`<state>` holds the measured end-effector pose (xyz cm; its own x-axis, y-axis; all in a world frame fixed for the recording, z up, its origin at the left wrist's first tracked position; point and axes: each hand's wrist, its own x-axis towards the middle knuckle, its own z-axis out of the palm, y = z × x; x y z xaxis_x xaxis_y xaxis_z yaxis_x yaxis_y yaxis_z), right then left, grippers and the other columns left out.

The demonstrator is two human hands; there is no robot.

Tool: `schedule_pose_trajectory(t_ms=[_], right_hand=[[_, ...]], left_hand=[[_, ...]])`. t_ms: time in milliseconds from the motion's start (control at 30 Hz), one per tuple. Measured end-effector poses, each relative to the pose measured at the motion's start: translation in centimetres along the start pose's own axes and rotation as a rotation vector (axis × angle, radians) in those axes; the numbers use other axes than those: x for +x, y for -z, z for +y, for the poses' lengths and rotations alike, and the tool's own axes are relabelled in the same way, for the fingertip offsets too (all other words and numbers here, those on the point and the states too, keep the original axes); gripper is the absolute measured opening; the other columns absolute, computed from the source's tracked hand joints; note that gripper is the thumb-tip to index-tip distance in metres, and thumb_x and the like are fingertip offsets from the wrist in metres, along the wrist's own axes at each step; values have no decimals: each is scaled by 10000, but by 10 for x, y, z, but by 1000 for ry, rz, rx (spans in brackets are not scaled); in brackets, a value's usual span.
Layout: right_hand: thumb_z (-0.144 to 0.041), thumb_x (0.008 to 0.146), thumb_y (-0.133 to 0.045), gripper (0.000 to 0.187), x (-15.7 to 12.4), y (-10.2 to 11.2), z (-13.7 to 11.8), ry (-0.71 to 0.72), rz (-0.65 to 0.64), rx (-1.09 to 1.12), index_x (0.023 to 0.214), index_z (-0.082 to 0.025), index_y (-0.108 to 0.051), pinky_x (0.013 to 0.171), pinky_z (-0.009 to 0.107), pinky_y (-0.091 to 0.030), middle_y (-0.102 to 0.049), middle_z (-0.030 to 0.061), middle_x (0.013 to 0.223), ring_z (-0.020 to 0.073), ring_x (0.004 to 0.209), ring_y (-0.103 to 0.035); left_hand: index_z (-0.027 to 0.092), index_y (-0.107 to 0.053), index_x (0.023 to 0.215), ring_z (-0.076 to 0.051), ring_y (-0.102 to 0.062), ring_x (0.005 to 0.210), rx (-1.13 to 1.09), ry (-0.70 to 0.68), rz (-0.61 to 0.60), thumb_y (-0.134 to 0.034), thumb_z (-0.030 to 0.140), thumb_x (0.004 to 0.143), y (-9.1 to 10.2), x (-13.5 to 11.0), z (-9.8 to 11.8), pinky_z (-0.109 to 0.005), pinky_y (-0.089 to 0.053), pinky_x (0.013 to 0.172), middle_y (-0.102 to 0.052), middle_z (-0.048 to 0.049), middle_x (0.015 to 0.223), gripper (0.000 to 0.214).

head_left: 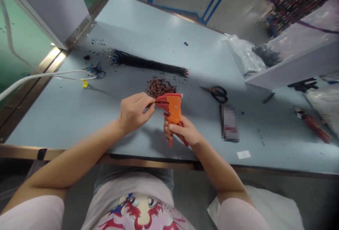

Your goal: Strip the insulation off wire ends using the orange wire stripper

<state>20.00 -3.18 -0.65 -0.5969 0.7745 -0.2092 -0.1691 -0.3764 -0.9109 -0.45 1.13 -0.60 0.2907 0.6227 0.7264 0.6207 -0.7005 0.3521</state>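
My right hand (pixel 182 132) is closed round the handles of an orange wire stripper (pixel 171 107), held upright over the grey-blue table (pixel 79 106). My left hand (pixel 134 112) pinches a thin wire at the tool's jaws; the wire itself is too small to see clearly. Just behind the tool lies a small heap of stripped copper-coloured wire bits (pixel 160 86). Farther back a long bundle of black wires (pixel 148 63) lies across the table.
Black-handled scissors (pixel 217 93) lie right of the tool, with a blurred flat object (pixel 229 122) nearer me. A white cable (pixel 39 76) runs in from the left. A clear plastic bag (pixel 245 55) and a grey shelf (pixel 293 64) stand at the right.
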Motion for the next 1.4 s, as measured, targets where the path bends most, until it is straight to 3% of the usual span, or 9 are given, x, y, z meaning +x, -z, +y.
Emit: schedule_pose_trajectory(t_ms=[233,400,533,667,767,867,1067,1267,1400], right_hand=[[-369,825,-642,275,-1,-3,-2,-18,-23,38,751,-177,-459,448,251,-471,-425,-65,565,85,453,-455],[-391,819,-644,309,-1,-3,0,-49,10,139,734,-193,-422,348,179,-359,-315,-103,527,43,379,-288],[-506,718,-707,463,0,4,2,-27,-65,184,956,-157,-517,584,318,-525,-518,-13,714,116,582,-522],[-540,699,-693,547,-4,17,-7,70,16,143,1063,-165,-532,717,404,-511,-546,35,829,175,713,-563],[-557,803,-569,466,-9,25,-17,169,248,-67,1095,-198,-511,674,381,-489,-538,39,847,185,720,-544],[-480,879,-506,342,-10,23,-19,210,416,-594,1087,-209,-519,703,360,-447,-561,55,900,192,765,-531],[-432,816,-636,413,5,-12,2,166,214,-1535,1114,-157,-558,796,406,-372,-616,129,1002,278,900,-522],[-470,809,-643,390,9,-18,10,259,160,-1602,1056,-175,-578,853,424,-388,-623,115,1020,276,967,-516],[-351,857,-588,276,5,-7,8,537,447,-1445,1050,-157,-556,866,424,-439,-621,124,987,258,961,-536]], left_hand=[[180,-610,803,-91,-497,548,-12,-28,22,-555,164,820,0,0,1,-230,-369,541,-562,26,597,59],[187,-610,782,-91,-492,545,2,-8,24,-545,183,832,-2,0,0,-232,-366,544,-553,29,583,82],[187,-609,779,-92,-490,543,7,12,13,-548,190,833,0,1,-2,-234,-373,548,-554,29,581,82],[196,-615,805,-107,-523,591,13,37,43,-559,172,824,4,4,-8,-244,-410,588,-583,19,618,63],[206,-613,817,-123,-559,655,10,78,188,-585,151,802,7,9,-16,-264,-451,643,-619,7,677,63],[211,-607,803,-148,-576,727,28,115,349,-617,151,781,10,13,-23,-306,-468,704,-639,-8,740,65],[216,-594,822,-163,-571,767,76,111,372,-619,149,785,11,12,-31,-340,-459,749,-640,-13,770,80],[209,-602,826,-166,-563,788,88,-23,238,-651,140,757,5,5,-21,-328,-446,763,-657,-8,777,110],[210,-616,833,-174,-573,816,107,-126,78,-622,174,792,-1,-2,-11,-333,-411,769,-684,-1,788,55]])
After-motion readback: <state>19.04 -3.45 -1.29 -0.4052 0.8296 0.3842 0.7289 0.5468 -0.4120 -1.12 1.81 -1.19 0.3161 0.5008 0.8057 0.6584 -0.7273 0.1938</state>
